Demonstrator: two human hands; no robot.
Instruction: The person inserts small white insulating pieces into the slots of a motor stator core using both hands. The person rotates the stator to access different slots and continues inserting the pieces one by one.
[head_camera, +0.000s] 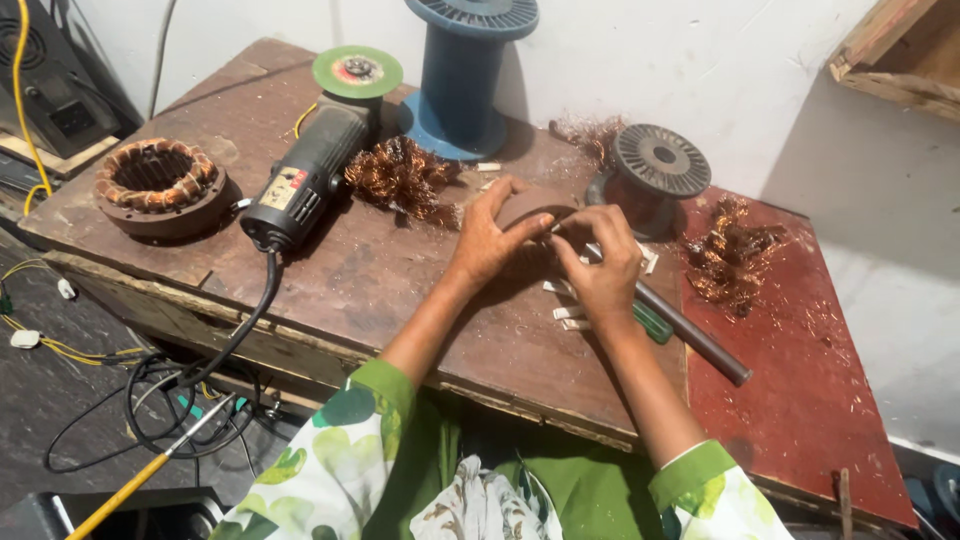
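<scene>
Both my hands are on a round brown motor stator (535, 205) in the middle of the wooden workbench (380, 280). My left hand (485, 238) grips its left side, fingers curled over the rim. My right hand (603, 265) presses against its right side, and the fingertips seem to pinch a small white strip at the rim. Most of the stator is hidden under my hands. Several white insulation strips (565, 312) lie on the bench just below my right hand.
An angle grinder (310, 170) with a green disc (357, 71) lies at left, its cable trailing off the bench. A wound stator (158, 185) sits far left. Copper wire tangles (400, 175) (730, 255), a blue spool (462, 70), a black spool (655, 165), a metal rod (690, 335).
</scene>
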